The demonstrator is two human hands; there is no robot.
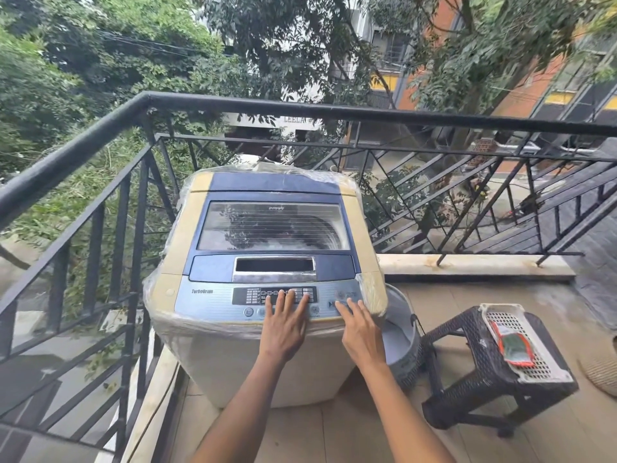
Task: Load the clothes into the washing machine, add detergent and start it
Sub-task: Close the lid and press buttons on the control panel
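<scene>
Since the washing machine (267, 262) stands lid-down by the balcony railing (76, 155), starting looks next — left hand (283, 324) flat on the control panel (273, 300), right hand (362, 332) fingers extended at the start button (345, 295); press squarely through the plastic wrap — once.

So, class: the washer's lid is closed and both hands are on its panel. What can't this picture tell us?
- Head view: whether clothes are inside; reflections on the lid window hide the drum.
- Button labels on the control panel: too small, and partly covered by the left hand and right hand.
- Bucket contents: mostly hidden behind the washing machine.
- Packet on the stool: text too small.
</scene>
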